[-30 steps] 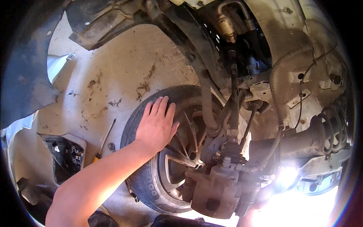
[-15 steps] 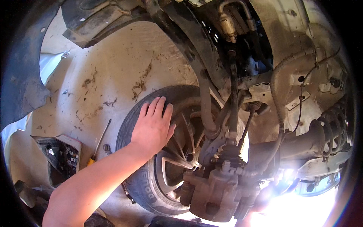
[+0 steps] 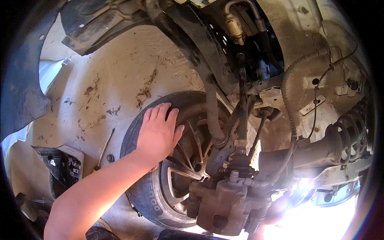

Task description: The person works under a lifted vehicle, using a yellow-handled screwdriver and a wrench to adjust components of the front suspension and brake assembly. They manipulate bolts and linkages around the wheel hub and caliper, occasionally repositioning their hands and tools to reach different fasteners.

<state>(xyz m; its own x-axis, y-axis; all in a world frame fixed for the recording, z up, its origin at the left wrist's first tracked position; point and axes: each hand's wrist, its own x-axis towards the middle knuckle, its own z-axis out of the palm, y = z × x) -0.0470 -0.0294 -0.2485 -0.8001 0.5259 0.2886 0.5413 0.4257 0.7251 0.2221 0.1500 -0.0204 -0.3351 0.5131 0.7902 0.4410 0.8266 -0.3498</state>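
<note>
A: How was the left hand (image 3: 157, 135) placed?
B: It was laid on the tire (image 3: 152, 200), its fingers (image 3: 172, 115) extended and nothing gripped; the tire was seen beneath and around them.
A: What was found near those fingers?
B: The brake caliper (image 3: 222, 204) was positioned below and to their right, while a screwdriver (image 3: 105, 149) was seen on the floor (image 3: 120, 76) to their lower left.
A: The right hand (image 3: 281, 206)?
B: It was largely washed out by glare; whether its fingers were closed could not be told.
</note>
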